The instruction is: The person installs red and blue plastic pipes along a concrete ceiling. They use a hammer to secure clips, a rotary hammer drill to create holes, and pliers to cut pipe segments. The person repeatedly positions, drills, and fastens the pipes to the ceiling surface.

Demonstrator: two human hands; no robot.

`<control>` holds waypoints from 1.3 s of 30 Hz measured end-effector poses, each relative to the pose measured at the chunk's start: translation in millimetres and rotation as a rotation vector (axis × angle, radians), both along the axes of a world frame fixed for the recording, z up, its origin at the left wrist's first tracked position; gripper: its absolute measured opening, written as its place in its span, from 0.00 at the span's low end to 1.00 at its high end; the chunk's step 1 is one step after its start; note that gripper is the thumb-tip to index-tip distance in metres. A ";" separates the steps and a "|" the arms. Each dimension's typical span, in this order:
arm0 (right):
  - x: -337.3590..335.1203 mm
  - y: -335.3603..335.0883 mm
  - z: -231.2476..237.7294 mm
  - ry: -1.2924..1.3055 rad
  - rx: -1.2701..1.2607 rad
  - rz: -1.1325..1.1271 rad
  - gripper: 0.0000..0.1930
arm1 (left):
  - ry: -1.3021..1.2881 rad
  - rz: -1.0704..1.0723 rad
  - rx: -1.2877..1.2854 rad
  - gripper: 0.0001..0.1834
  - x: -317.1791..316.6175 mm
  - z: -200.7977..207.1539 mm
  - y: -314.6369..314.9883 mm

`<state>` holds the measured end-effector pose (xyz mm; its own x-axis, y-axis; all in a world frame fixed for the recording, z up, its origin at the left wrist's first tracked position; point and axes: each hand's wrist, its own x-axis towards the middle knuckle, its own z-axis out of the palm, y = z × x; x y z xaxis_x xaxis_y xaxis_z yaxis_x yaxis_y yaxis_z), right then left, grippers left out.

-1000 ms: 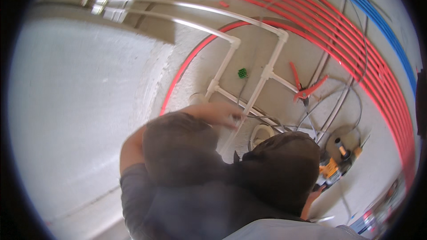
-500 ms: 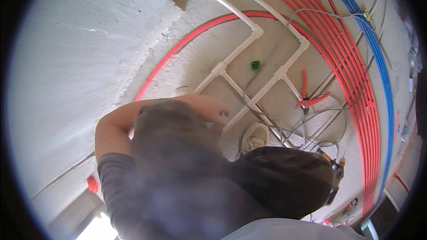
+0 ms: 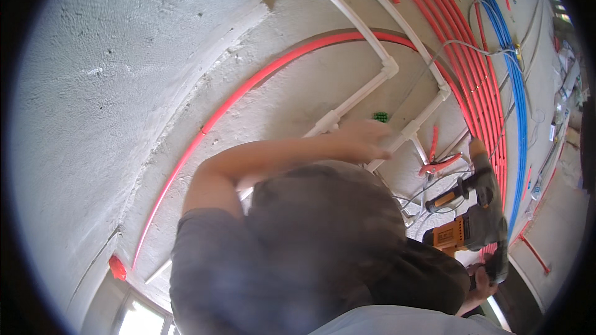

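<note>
My left hand reaches across in front of my dark-clothed knee, over the white pipes on the floor. It looks open and holds nothing, though motion blurs its fingers. At the lower right my right hand is closed round the rear handle of a rotary hammer drill, black and orange. The drill points away from me, towards the red pipes. Its side handle sticks out to the left. Just beyond my left hand a small green grid-like block lies on the floor.
White pipes with elbow and tee joints run over the concrete floor. Red pipes and blue pipes curve along the right. Red-handled pipe cutters lie among grey cable. A rough wall rises at the left.
The view has shifted. The drill, mostly hidden behind my dark clothing before, has come up into sight in my right hand. My left hand has moved right and forward, nearer the green block.
</note>
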<state>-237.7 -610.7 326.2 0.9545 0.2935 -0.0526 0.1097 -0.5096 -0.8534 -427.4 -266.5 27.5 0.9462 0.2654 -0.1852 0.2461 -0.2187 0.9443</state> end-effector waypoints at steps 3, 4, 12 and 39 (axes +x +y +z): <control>2.7 86.1 30.9 -0.019 -0.040 0.257 0.29 | -0.260 0.151 -0.378 0.43 33.6 18.9 -20.2; -1.3 114.1 41.3 -0.078 -0.095 0.309 0.28 | -0.247 0.136 -0.545 0.45 42.1 26.7 -21.9; -48.1 321.0 73.3 -0.132 -0.408 0.769 0.27 | -0.868 0.455 -1.670 0.27 23.2 54.1 33.6; -126.0 448.0 10.8 -0.036 -0.621 0.965 0.21 | -0.653 1.038 -1.560 0.10 4.2 25.9 89.0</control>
<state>-363.7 -162.6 337.1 0.3499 0.8366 -0.4215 0.7025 -0.5320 -0.4727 -423.2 -177.5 53.5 0.5717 0.6413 -0.5117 -0.6891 0.7138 0.1248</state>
